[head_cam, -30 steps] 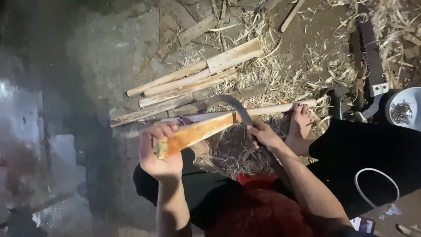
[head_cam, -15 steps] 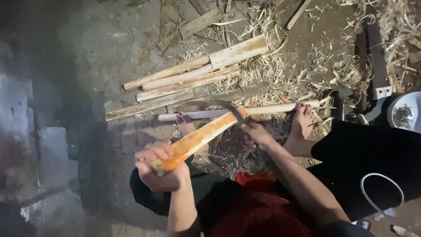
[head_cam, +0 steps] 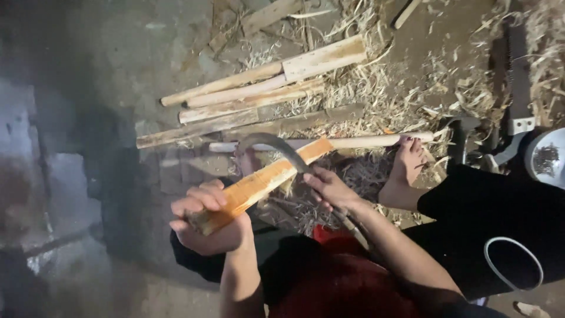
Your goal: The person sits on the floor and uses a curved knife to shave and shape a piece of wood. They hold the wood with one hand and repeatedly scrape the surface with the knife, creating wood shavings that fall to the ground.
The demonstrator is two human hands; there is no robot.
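Curved blade on an orange wooden stick

The left hand [head_cam: 209,221] fingers clamp the stick [head_cam: 259,185] at its near end; right hand [head_cam: 329,188] fingers grip the sickle [head_cam: 276,147] across it, bare floor [head_cam: 106,70] open leftward.

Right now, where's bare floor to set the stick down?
Bare concrete floor lies left of the row of wooden sticks and beyond the left hand. Right of the sticks it is crowded: wood shavings, a bare foot, a saw and a white bowl.
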